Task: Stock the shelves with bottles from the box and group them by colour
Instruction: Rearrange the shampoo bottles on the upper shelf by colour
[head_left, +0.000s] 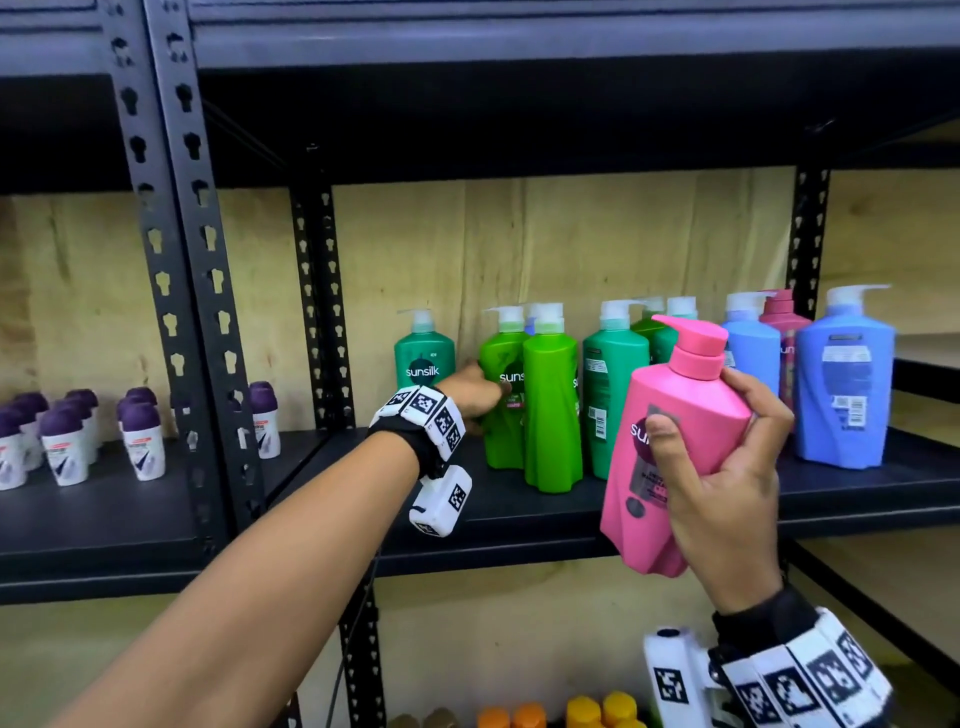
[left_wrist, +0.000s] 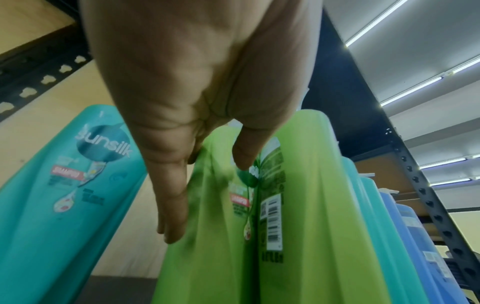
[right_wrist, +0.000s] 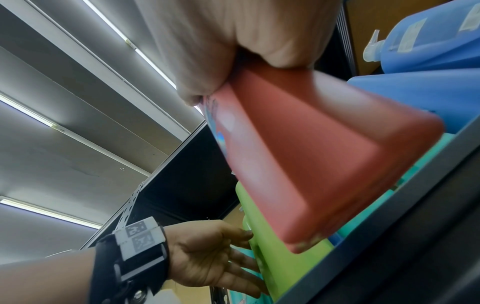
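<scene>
My right hand (head_left: 727, 467) grips a pink pump bottle (head_left: 670, 415) tilted in the air in front of the shelf (head_left: 519, 514); the right wrist view shows its base (right_wrist: 311, 164) from below. My left hand (head_left: 480, 387) reaches onto the shelf and rests straight fingers (left_wrist: 171, 205) along the left side of a light green bottle (head_left: 506, 441), thumb on its label. A second light green bottle (head_left: 550, 405) stands against it. A dark green bottle (head_left: 423, 358) stands further left. More green bottles, blue bottles (head_left: 844, 384) and a dark pink one (head_left: 779, 317) stand to the right.
Purple-capped roll-on bottles (head_left: 67, 436) fill the left bay beyond the black uprights (head_left: 176, 260). Orange and yellow caps (head_left: 571, 712) show on a lower shelf. Bare shelf lies in front of the green bottles and left of the dark green one.
</scene>
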